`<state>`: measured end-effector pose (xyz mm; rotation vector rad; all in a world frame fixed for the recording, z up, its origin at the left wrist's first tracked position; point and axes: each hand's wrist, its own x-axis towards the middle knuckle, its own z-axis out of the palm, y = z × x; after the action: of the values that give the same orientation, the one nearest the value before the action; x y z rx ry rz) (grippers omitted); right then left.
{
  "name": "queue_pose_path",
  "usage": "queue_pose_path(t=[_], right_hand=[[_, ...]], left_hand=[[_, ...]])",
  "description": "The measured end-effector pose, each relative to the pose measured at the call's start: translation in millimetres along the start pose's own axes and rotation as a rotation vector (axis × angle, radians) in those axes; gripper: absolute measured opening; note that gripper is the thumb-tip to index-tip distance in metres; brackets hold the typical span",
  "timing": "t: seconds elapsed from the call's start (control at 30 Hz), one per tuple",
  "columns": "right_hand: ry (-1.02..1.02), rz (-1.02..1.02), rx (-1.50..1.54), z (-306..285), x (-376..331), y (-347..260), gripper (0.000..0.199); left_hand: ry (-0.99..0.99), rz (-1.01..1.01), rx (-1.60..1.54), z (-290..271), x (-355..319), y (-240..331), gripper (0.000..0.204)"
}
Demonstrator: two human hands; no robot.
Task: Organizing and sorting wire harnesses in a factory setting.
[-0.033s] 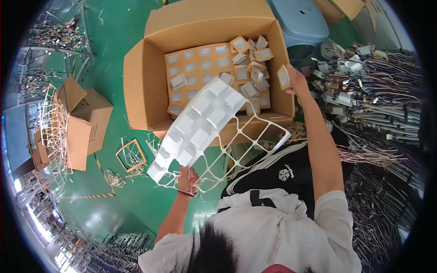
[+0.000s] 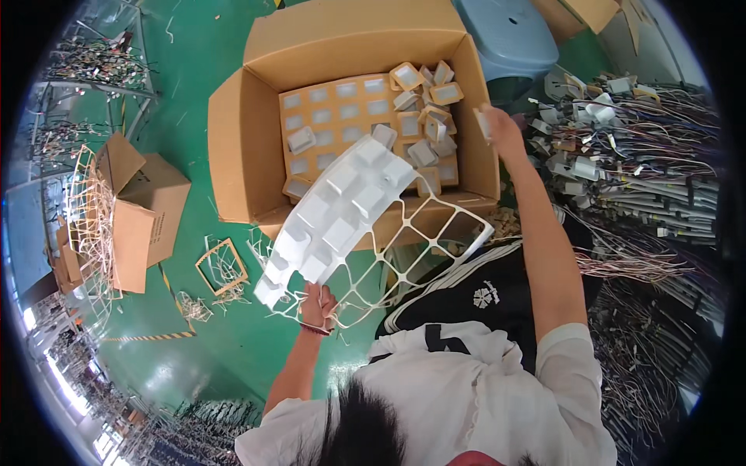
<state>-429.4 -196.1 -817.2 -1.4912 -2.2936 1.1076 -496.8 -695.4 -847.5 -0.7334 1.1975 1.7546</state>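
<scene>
The left hand [image 2: 317,304] has its fingers clamped on the lower edge of a white lattice [image 2: 353,225] (several square white parts still sit in its cells), which is held tilted over the near rim of the open box [image 2: 241,147]. The right hand [image 2: 503,130] hovers at the box's right wall, fingers closed on one small white part [image 2: 482,123]. Loose parts lie piled in the box's far right corner, and cable bundles [image 2: 637,155] lie to the right.

White short-sleeved shirt [image 2: 466,380] (dark hair)
</scene>
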Motion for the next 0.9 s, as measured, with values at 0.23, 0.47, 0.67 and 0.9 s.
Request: queue_pose_path(t=[0.23, 0.47, 0.67, 0.9], right_hand=[[-0.463, -0.210, -0.431, 111, -79, -67, 0.057], [-0.379, -0.108, -0.212, 110, -64, -3, 0.043], [0.136, -0.533, -0.458, 37, -19, -51, 0.048], [-0.156, -0.531, -0.557, 130, -134, -60, 0.045]], left_hand=[[-0.058, 0.010, 0.068, 0, 4, 1, 0.019], [-0.151, 0.053, 0.267, 4, 5, -3, 0.026], [-0.137, 0.065, 0.197, 12, 0, -8, 0.027], [-0.122, 0.022, 0.165, 40, 4, -9, 0.021]])
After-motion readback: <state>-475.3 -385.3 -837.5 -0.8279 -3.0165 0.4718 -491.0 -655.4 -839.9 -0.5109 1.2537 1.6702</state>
